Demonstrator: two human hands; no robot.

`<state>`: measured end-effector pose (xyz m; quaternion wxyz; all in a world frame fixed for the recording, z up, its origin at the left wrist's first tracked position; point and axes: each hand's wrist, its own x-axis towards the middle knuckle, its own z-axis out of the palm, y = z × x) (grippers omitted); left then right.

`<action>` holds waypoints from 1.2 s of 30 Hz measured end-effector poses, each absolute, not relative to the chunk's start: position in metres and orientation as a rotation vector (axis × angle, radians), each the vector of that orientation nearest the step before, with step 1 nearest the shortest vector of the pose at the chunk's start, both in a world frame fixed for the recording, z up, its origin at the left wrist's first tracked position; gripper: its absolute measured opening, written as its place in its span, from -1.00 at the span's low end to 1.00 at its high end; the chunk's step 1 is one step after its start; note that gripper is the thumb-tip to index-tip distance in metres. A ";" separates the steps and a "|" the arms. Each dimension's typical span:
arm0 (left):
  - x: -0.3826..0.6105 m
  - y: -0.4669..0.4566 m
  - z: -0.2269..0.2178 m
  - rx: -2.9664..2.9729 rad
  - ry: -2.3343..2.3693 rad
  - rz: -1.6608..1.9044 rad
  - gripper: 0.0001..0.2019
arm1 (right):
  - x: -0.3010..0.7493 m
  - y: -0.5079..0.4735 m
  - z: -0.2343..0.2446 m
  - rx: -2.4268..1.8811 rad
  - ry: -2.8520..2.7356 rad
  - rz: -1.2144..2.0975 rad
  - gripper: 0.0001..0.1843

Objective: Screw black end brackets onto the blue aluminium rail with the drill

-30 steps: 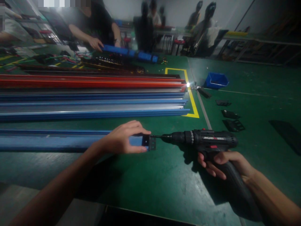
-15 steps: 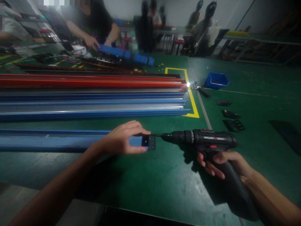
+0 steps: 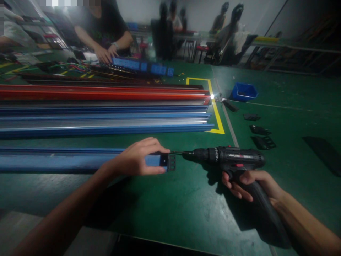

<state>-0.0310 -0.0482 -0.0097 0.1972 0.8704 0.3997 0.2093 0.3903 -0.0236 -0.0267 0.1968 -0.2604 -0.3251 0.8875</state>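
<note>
My left hand (image 3: pixel 141 156) grips the right end of a long blue metal profile (image 3: pixel 66 162), thumb on the near side and fingers over the far side. A black end cap (image 3: pixel 172 162) sits on that end. With my right hand (image 3: pixel 247 185) I hold a black cordless drill (image 3: pixel 239 156) by its handle, index finger at the trigger. The long thin bit (image 3: pixel 179 152) points left, and its tip meets the far corner of the end cap. Whether a screw is at the tip is too small to tell.
Beyond lie blue profiles (image 3: pixel 106 126) and red profiles (image 3: pixel 106 93) beside a yellow tape outline (image 3: pixel 220 121). Several black end caps (image 3: pixel 263 142) and a blue bin (image 3: pixel 244 93) are at right. Across the table, a co-worker's hands (image 3: pixel 105 54) touch a blue strip (image 3: pixel 144 66).
My left hand and the drill keep nearly the same place, with the bit at the end cap. Across the table, the co-worker's blue strip has come down lower and the hands have drawn together.
</note>
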 end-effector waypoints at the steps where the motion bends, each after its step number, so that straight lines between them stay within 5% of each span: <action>1: -0.031 -0.048 -0.009 2.437 1.121 0.586 -0.49 | 0.390 -0.023 -0.027 -0.728 -0.911 2.486 -0.60; 36: -0.032 -0.044 -0.015 2.376 1.106 0.610 -0.49 | 0.393 -0.009 -0.019 -0.717 -0.972 2.538 -0.59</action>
